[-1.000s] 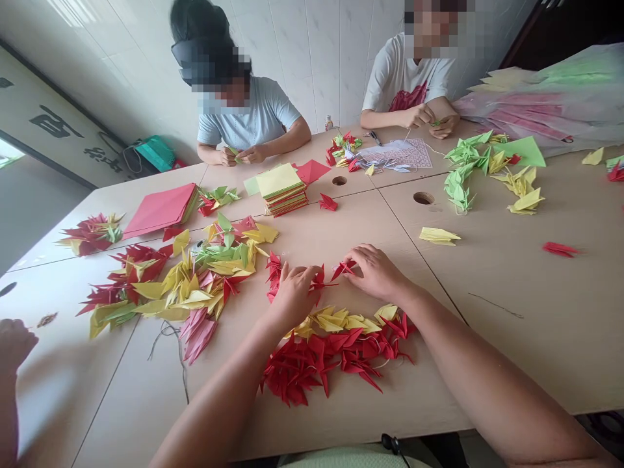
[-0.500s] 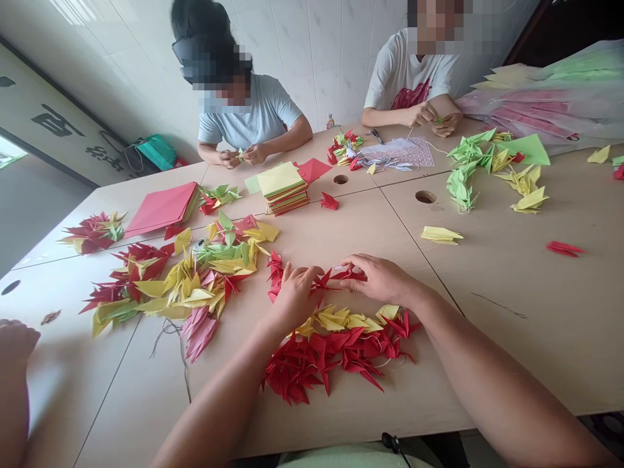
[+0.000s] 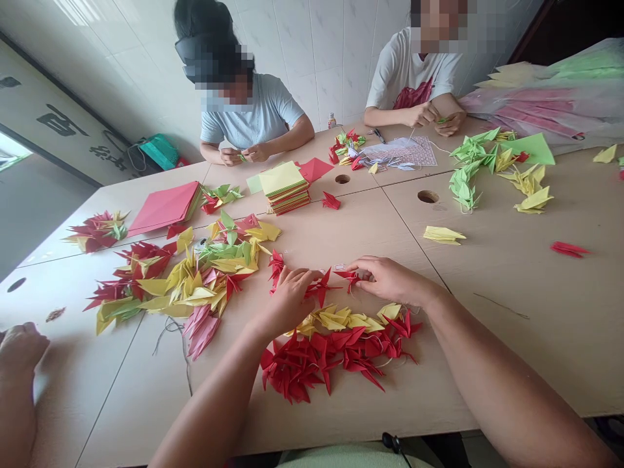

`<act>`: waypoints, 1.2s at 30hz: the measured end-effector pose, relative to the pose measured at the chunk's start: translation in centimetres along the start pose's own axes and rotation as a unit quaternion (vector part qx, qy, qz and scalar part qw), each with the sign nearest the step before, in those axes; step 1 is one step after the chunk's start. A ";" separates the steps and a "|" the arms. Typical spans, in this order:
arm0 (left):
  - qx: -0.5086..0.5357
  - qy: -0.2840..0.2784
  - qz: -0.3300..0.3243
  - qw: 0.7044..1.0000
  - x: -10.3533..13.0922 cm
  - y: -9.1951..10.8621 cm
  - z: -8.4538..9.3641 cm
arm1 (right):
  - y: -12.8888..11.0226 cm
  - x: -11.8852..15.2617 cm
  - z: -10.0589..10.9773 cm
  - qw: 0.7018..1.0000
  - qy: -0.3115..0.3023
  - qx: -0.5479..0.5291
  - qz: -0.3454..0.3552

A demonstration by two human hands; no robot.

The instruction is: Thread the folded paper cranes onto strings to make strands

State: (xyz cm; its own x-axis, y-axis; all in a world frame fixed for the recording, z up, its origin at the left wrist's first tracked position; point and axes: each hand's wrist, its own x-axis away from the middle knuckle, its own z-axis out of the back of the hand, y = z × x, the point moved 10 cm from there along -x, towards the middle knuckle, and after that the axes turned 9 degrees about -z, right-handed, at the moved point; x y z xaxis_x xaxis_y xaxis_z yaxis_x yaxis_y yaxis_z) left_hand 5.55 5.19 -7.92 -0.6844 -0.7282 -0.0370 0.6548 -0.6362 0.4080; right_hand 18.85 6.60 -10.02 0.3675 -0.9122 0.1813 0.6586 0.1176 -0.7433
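My left hand (image 3: 291, 300) rests over a line of red folded paper cranes (image 3: 319, 288), its fingers bent and closed on something beneath them that is hidden. Beside it on the right, my right hand (image 3: 385, 279) pinches the edge of a single red crane (image 3: 349, 277) between thumb and fingers. Another few red cranes (image 3: 276, 265) show behind my left hand. Just in front of both hands lies a row of yellow cranes (image 3: 341, 318), and nearer to me a thick string of red cranes (image 3: 302, 367) with pale thread showing at its right end.
Mixed cranes (image 3: 190, 276) pile up at left, behind them a red paper stack (image 3: 166, 208) and a yellow-topped stack (image 3: 285, 185). Green cranes (image 3: 465, 182) lie at right. Two people sit opposite; another person's hand (image 3: 24, 344) rests at the left edge.
My right hand has shifted slightly right and opened a small gap from my left hand. The red crane at its fingertips now shows spread wings.
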 end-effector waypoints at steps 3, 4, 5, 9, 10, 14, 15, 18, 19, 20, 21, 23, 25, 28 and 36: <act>-0.005 -0.005 -0.007 1.000 0.0 0.0 -0.3 | -0.1 0.0 -0.1 1.000 0.000 -0.008 0.002; -0.006 -0.005 -0.010 1.000 0.0 -0.1 -0.4 | 0.0 0.0 -0.1 1.000 0.002 -0.009 0.000; -0.006 -0.006 -0.012 1.000 -0.1 -0.1 -0.6 | 0.0 0.0 -0.1 1.000 0.003 -0.011 -0.003; -0.004 -0.009 -0.014 1.000 -0.3 -0.2 -1.3 | 0.2 -0.1 -0.4 0.999 -0.004 -0.031 -0.021; -0.002 -0.010 -0.012 1.000 -0.4 -0.2 -1.4 | 0.2 -0.1 -0.4 0.999 -0.006 -0.035 -0.023; 0.007 -0.009 -0.005 1.000 -0.6 -0.2 -1.4 | -0.1 0.0 -0.5 1.000 -0.007 -0.025 -0.013; 0.009 -0.009 -0.004 1.000 -0.7 -0.2 -1.4 | -0.2 0.0 -0.5 1.000 -0.008 -0.021 -0.010; 0.012 -0.005 -0.002 1.000 -0.9 -0.2 -1.4 | -0.3 0.0 -0.7 1.000 -0.011 -0.012 -0.004; 0.012 -0.003 -0.001 1.000 -0.9 -0.2 -1.4 | -0.4 0.0 -0.7 1.000 -0.010 -0.010 -0.003; 0.013 -0.002 -0.001 1.000 -1.0 -0.2 -1.4 | -0.4 0.0 -0.8 1.000 -0.010 -0.009 -0.001; 0.014 -0.002 0.001 1.000 -1.0 -0.2 -1.4 | -0.5 0.0 -0.8 1.000 -0.010 -0.008 0.000; 0.017 -0.002 0.004 1.000 -1.1 -0.1 -1.4 | -0.7 -0.1 -1.0 1.000 -0.012 -0.010 0.003; 0.020 -0.002 0.005 1.000 -1.2 0.0 -1.4 | -0.9 -0.1 -1.1 1.000 -0.015 -0.012 0.007; 0.020 0.000 0.005 1.000 -1.2 0.1 -1.3 | -1.2 -0.1 -1.0 1.000 -0.008 -0.014 0.014; 0.022 0.007 0.003 1.000 -1.2 0.1 -1.2 | -1.3 -0.1 -0.5 0.999 0.022 -0.015 0.023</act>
State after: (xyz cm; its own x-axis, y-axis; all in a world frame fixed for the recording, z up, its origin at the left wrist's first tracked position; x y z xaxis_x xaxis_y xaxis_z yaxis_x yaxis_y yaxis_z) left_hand 6.79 5.68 -8.97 -0.6758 -0.7356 -0.0468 0.6438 -0.6201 0.4484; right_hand 17.60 6.30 -9.40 0.3682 -0.9222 0.1182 0.6204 0.1490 -0.7700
